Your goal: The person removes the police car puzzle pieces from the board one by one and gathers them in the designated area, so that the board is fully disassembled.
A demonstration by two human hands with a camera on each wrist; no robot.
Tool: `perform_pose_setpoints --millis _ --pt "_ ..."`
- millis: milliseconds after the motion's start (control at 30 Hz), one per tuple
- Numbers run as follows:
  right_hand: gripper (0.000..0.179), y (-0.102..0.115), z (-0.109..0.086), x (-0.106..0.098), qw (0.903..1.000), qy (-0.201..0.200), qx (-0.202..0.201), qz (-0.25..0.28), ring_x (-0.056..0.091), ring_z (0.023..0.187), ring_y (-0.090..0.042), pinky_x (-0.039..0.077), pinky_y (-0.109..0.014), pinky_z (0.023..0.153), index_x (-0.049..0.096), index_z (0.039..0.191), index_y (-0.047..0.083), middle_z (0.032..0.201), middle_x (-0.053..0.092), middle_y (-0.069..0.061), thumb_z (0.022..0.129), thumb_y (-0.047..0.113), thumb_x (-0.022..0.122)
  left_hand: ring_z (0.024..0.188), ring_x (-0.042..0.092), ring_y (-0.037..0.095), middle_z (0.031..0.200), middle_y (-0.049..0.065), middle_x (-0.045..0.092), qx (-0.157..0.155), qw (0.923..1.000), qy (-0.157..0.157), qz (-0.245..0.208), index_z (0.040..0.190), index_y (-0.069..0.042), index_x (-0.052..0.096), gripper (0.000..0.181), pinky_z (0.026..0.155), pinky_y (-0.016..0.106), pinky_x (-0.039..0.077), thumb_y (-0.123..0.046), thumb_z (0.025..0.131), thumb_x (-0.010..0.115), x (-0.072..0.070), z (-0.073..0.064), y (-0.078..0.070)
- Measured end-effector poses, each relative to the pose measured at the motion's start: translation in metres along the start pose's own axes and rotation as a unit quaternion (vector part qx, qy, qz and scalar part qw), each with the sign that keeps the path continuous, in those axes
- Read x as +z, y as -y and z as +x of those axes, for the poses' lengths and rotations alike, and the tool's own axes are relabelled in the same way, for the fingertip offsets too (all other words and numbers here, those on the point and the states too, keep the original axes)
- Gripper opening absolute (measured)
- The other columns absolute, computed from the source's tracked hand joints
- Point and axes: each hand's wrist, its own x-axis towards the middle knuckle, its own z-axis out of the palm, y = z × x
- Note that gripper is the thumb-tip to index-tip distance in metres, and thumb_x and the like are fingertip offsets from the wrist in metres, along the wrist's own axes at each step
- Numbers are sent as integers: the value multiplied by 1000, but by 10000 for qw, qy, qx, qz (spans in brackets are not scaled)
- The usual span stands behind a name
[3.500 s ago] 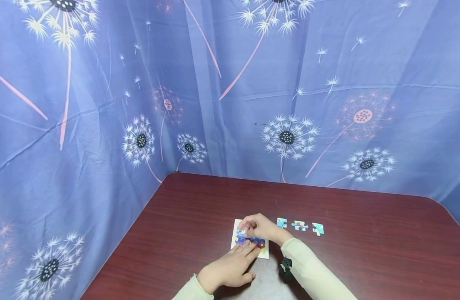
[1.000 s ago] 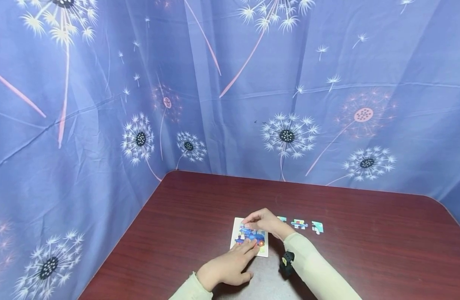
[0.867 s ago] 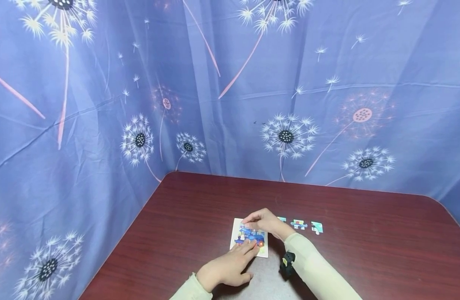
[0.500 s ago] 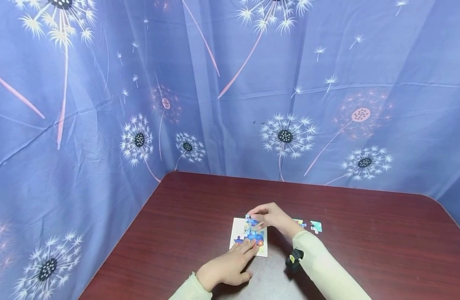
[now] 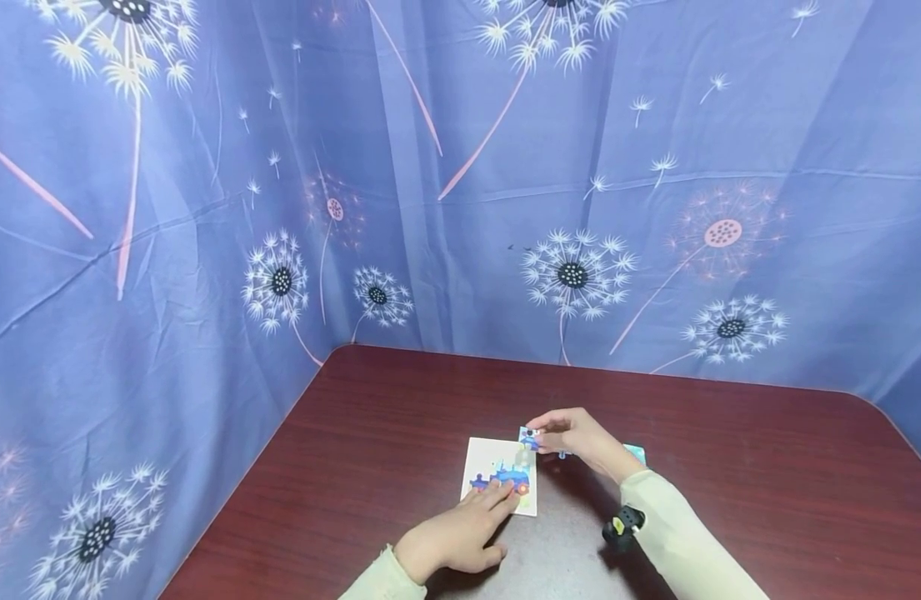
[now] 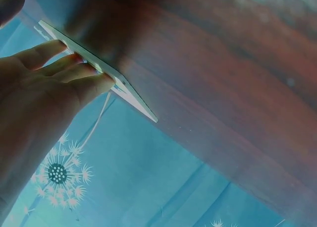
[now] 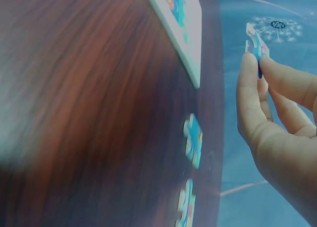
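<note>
right hand (image 5: 578,435) pinches puzzle piece (image 7: 254,42); left hand (image 5: 463,529) apparently presses board (image 5: 478,457)

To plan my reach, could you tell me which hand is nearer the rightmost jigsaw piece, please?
The right hand, just left of that jigsaw piece; the left hand rests farther left, on the puzzle board.

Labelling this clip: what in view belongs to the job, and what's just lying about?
Job:
puzzle board, left hand on it
held piece, pinched by right hand
loose pieces beside the board

Just there:
table
dandelion-print curtain
black wrist device
</note>
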Motion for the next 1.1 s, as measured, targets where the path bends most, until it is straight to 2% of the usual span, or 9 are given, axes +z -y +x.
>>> perform_pose_setpoints --millis 333,467,700,867,1100 --pt "30 -15 -22 -16 9997 -211 113 88 64 80 -14 56 -41 82 59 114 -17 91 64 -11 88 -3 64 142 29 27 155 12 30 -94 9999 36 -70 147 -5 37 65 111 44 31 -28 91 60 1 -2 0" --pt "30 -18 -30 -16 9993 -324 198 -1 65 78 -15 58 -38 77 60 111 -17 88 64 -9 87 -1 66 142 28 27 155 11 30 -99 9999 40 -53 148 -5 37 65 112 44 31 -29 91 60 1 -2 0" --pt "30 -22 -42 -18 9992 -242 296 -94 66 79 -16 58 -36 74 60 109 -16 87 66 -9 87 3 68 142 28 27 155 12 29 -95 9999 82 -74 148 -5 36 65 112 44 31 -28 92 59 0 -2 0" --pt "28 -26 -46 -16 9988 -327 354 -97 67 77 -18 58 -36 70 62 105 -15 84 67 -9 85 3 70 142 27 27 155 11 28 -107 9998 113 -85 148 -6 36 65 112 44 31 -29 92 59 2 -2 0" --pt "22 -29 -48 -12 9975 -492 224 -463 65 70 -21 58 -37 61 62 98 -16 80 67 -12 84 0 68 143 26 27 156 11 27 -92 9998 124 -110 149 -6 34 66 112 45 30 -29 92 59 1 -1 0"
